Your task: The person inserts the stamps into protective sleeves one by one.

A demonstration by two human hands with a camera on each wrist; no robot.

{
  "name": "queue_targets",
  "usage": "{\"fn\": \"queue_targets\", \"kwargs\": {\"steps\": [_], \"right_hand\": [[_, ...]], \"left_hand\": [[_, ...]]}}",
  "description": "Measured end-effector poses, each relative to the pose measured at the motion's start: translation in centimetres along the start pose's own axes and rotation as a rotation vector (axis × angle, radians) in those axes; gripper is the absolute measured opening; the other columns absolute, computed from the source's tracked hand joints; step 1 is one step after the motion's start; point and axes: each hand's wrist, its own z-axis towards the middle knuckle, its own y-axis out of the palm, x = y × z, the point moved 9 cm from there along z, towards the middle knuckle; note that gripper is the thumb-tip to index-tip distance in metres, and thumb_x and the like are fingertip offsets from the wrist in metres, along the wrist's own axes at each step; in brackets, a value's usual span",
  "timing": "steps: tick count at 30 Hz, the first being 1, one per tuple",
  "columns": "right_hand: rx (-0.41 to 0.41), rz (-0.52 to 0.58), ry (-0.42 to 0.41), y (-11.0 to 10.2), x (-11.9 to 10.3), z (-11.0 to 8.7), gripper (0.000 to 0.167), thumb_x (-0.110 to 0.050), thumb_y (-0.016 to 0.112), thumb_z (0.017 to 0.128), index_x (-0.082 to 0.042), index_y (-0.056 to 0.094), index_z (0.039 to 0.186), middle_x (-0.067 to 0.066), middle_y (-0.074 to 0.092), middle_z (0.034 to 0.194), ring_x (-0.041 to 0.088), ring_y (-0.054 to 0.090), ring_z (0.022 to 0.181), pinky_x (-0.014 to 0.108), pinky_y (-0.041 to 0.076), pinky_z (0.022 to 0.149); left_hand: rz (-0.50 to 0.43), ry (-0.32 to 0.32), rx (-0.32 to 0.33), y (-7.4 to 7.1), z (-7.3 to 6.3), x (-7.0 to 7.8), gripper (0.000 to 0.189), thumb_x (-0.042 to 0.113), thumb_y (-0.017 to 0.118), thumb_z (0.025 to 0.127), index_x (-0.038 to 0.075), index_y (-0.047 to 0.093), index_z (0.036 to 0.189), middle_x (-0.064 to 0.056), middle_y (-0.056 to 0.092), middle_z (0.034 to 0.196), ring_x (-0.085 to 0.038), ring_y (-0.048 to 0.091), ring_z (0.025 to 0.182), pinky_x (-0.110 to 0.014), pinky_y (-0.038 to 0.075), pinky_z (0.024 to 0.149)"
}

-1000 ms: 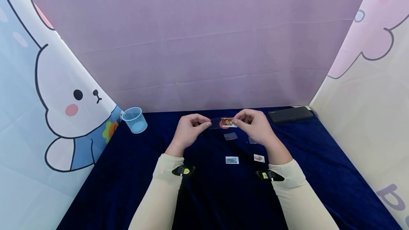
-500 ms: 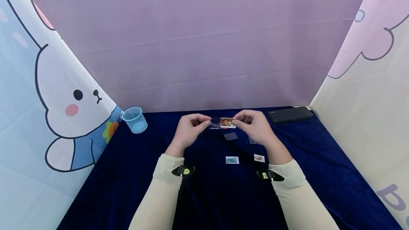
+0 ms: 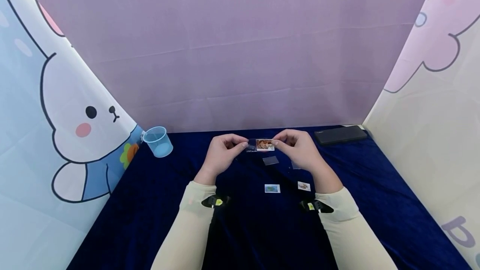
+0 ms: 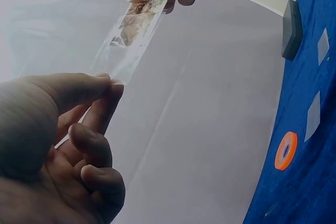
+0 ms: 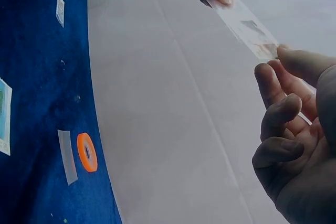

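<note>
In the head view, my left hand [image 3: 221, 155] pinches the left end of a clear plastic sleeve [image 4: 118, 59] between thumb and forefinger. A stamp with a brown picture and white border [image 3: 265, 144] lies flat in line with the sleeve, at its right part. My right hand [image 3: 300, 149] pinches the right end of the stamp with thumb and forefinger. Both hands hold the pair above the cloth. How deep the stamp sits in the sleeve is hard to tell through the glare. The other fingers of both hands are loosely curled.
On the dark blue cloth lie a blue-green stamp [image 3: 272, 188], another small stamp [image 3: 303, 186], a clear sleeve [image 3: 270, 160] and an orange tape roll [image 4: 286, 150]. A light blue cup [image 3: 158, 141] stands back left. A black flat case [image 3: 340, 134] lies back right.
The stamp has shifted slightly left, toward my left hand, along the sleeve. Its right edge has slid out from under my right thumb somewhat. Both hands stay nearly in place.
</note>
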Motion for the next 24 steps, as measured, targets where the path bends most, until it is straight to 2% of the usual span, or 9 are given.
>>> {"fn": "queue_targets", "kwargs": {"steps": [4, 11, 16, 24], "right_hand": [[-0.006, 0.024, -0.020, -0.10, -0.09, -0.07, 0.007, -0.026, 0.073, 0.102, -0.023, 0.078, 0.106, 0.009, 0.058, 0.070, 0.026, 0.043, 0.054, 0.032, 0.037, 0.048], [-0.019, 0.013, -0.026, 0.27, -0.02, 0.01, 0.006, -0.021, 0.072, 0.102, -0.021, 0.077, 0.105, 0.007, 0.066, 0.083, 0.025, 0.045, 0.055, 0.031, 0.039, 0.049], [-0.017, 0.013, -0.025, 0.33, -0.12, 0.07, 0.004, -0.020, 0.073, 0.102, -0.020, 0.077, 0.103, 0.006, 0.070, 0.087, 0.025, 0.048, 0.057, 0.032, 0.041, 0.051], [-0.038, 0.035, -0.034, 0.74, -0.03, 0.18, 0.005, -0.021, 0.073, 0.102, -0.019, 0.077, 0.103, 0.005, 0.070, 0.086, 0.024, 0.048, 0.056, 0.031, 0.041, 0.051]], "left_hand": [[-0.012, 0.000, 0.006, -0.20, 0.01, -0.06, 0.009, 0.023, 0.079, 0.097, 0.019, 0.083, 0.103, 0.005, 0.077, 0.094, -0.021, 0.051, 0.059, -0.029, 0.042, 0.054], [-0.023, -0.003, 0.014, -0.11, 0.04, -0.10, 0.008, 0.024, 0.080, 0.096, 0.019, 0.084, 0.102, 0.000, 0.077, 0.090, -0.019, 0.050, 0.059, -0.028, 0.040, 0.054], [-0.015, -0.008, 0.007, 0.04, 0.03, 0.07, 0.007, 0.023, 0.080, 0.096, 0.021, 0.084, 0.101, 0.002, 0.075, 0.088, -0.020, 0.048, 0.058, -0.028, 0.039, 0.054], [-0.002, 0.001, -0.007, 0.22, -0.06, 0.36, 0.014, 0.022, 0.079, 0.097, 0.012, 0.083, 0.105, 0.004, 0.075, 0.088, -0.022, 0.046, 0.056, -0.028, 0.037, 0.052]]}}
